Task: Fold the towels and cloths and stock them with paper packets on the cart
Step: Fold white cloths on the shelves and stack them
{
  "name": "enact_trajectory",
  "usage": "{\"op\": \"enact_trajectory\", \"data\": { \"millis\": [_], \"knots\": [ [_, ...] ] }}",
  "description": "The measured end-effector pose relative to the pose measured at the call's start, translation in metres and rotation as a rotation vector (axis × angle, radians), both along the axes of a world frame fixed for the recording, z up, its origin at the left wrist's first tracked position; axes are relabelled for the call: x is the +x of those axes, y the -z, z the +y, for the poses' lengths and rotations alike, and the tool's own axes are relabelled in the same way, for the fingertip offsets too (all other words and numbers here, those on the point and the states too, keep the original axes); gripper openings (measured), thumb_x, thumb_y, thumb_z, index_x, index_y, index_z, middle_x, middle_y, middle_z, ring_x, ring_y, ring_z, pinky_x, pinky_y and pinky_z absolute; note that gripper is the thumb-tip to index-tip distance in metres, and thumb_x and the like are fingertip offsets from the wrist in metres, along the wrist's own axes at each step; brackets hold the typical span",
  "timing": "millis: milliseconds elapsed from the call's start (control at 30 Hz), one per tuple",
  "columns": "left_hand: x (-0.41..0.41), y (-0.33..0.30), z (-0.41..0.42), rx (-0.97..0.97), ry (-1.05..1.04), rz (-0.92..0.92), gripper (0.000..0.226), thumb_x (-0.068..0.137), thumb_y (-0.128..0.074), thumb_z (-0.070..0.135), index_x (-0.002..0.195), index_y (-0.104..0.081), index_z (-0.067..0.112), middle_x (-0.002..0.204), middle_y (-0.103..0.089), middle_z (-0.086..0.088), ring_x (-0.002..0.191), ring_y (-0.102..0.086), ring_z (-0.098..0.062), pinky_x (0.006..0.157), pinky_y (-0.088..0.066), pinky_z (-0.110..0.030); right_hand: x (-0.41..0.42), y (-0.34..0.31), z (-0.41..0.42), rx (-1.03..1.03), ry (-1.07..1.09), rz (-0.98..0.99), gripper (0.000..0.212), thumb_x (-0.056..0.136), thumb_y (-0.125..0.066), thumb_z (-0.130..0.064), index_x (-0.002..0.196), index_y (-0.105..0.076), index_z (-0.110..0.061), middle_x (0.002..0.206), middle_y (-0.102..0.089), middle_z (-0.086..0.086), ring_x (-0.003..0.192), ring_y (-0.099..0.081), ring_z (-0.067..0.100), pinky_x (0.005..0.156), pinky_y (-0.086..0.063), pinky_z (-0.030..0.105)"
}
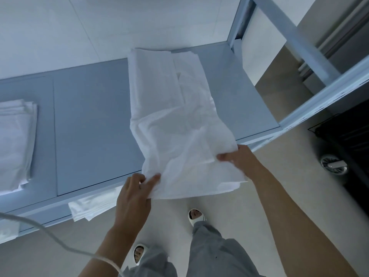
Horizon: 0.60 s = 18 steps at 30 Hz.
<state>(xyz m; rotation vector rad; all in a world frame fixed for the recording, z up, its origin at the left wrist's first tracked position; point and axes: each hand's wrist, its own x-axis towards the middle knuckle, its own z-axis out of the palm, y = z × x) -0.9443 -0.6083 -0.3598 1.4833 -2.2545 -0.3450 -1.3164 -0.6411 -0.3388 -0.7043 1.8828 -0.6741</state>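
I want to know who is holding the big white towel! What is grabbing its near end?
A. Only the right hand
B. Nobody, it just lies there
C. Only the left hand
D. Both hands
D. The left hand pinches one near corner of the white towel and the right hand grips the other, while its far part lies on the grey shelf.

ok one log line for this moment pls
step: folding | left hand: gripping near edge of white towel | right hand: gripping same edge | towel: partly on shelf, near end overhanging | folded stack: far left
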Motion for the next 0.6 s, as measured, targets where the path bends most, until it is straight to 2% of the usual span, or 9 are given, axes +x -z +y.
{"op": "enact_trajectory", "data": {
  "millis": [100,133,200,267,300,367,433,500,600],
  "knots": [
    [-0.007,0.013,0.011,0.253,0.138,-0.158,0.065,0.070,-0.073,-0.010,0.127,-0.073,0.022,0.108,-0.054,-0.003,0.095,-0.055,-0.026,0.067,-0.054,-0.037,0.003,0.024,0.015,0.365,-0.341,0.283,0.063,0.080,-0.089,-0.028,0.131,-0.061,-0.004,0.122,-0.069,0.010,0.096,-0.068,0.023,0.071,-0.051,0.027],
    [-0.005,0.017,0.011,0.356,0.179,-0.199,0.058,0.077,-0.072,-0.003,0.129,-0.071,0.025,0.114,-0.052,0.000,0.101,-0.054,-0.023,0.075,-0.056,-0.036,0.007,0.031,0.016,0.371,-0.376,0.385,0.067,0.086,-0.083,-0.029,0.141,-0.053,-0.006,0.132,-0.064,0.012,0.108,-0.066,0.026,0.080,-0.051,0.030],
    [-0.001,0.021,0.009,0.542,0.226,-0.183,0.042,0.088,-0.072,0.016,0.124,-0.069,0.037,0.122,-0.051,0.011,0.103,-0.057,-0.011,0.086,-0.055,-0.028,0.017,0.035,0.010,0.194,-0.334,0.517,0.055,0.089,-0.072,-0.025,0.140,-0.054,-0.011,0.130,-0.063,0.011,0.118,-0.062,0.030,0.093,-0.050,0.035],
    [-0.005,0.015,0.003,0.685,0.146,0.001,0.027,0.088,-0.075,0.027,0.106,-0.070,0.047,0.111,-0.060,0.024,0.086,-0.065,-0.003,0.081,-0.055,-0.025,0.031,0.036,-0.006,-0.044,-0.264,0.428,0.037,0.091,-0.070,-0.024,0.126,-0.063,-0.014,0.117,-0.067,0.005,0.109,-0.066,0.025,0.087,-0.050,0.031],
    [-0.007,0.014,-0.002,0.692,0.021,0.138,0.024,0.087,-0.076,0.025,0.099,-0.070,0.045,0.101,-0.067,0.022,0.080,-0.067,-0.004,0.077,-0.055,-0.026,0.042,0.034,-0.017,-0.113,-0.254,0.316,0.033,0.091,-0.073,-0.026,0.122,-0.065,-0.016,0.113,-0.069,0.003,0.105,-0.068,0.021,0.083,-0.049,0.027],
    [-0.009,0.017,-0.016,0.629,-0.301,0.332,0.027,0.086,-0.079,0.020,0.105,-0.071,0.036,0.099,-0.070,0.016,0.082,-0.068,-0.008,0.077,-0.055,-0.030,0.068,0.029,-0.038,-0.139,-0.279,0.108,0.037,0.090,-0.078,-0.034,0.122,-0.065,-0.021,0.112,-0.070,-0.001,0.104,-0.068,0.016,0.077,-0.049,0.020],
    [-0.009,0.020,-0.030,0.742,-0.461,0.390,0.052,0.084,-0.084,0.030,0.130,-0.060,0.028,0.117,-0.065,0.006,0.098,-0.068,-0.019,0.085,-0.055,-0.035,0.093,0.029,-0.056,-0.131,-0.324,0.049,0.055,0.085,-0.082,-0.041,0.132,-0.059,-0.022,0.115,-0.066,-0.004,0.106,-0.067,0.014,0.072,-0.048,0.017],
    [-0.012,0.023,-0.038,0.967,-0.468,0.477,0.076,0.082,-0.086,0.041,0.145,-0.045,0.029,0.126,-0.063,0.001,0.107,-0.067,-0.023,0.092,-0.058,-0.043,0.114,0.033,-0.068,-0.093,-0.315,-0.006,0.082,0.080,-0.086,-0.046,0.147,-0.046,-0.022,0.119,-0.061,-0.003,0.103,-0.065,0.014,0.071,-0.050,0.019],
    [-0.022,0.023,-0.043,0.997,-0.522,0.589,0.074,0.084,-0.083,0.047,0.145,-0.044,0.031,0.127,-0.065,0.001,0.109,-0.068,-0.024,0.083,-0.062,-0.048,0.136,0.039,-0.074,-0.015,-0.329,0.020,0.104,0.072,-0.090,-0.051,0.153,-0.032,-0.020,0.119,-0.057,-0.001,0.103,-0.062,0.018,0.084,-0.049,0.029]
  ]
}}
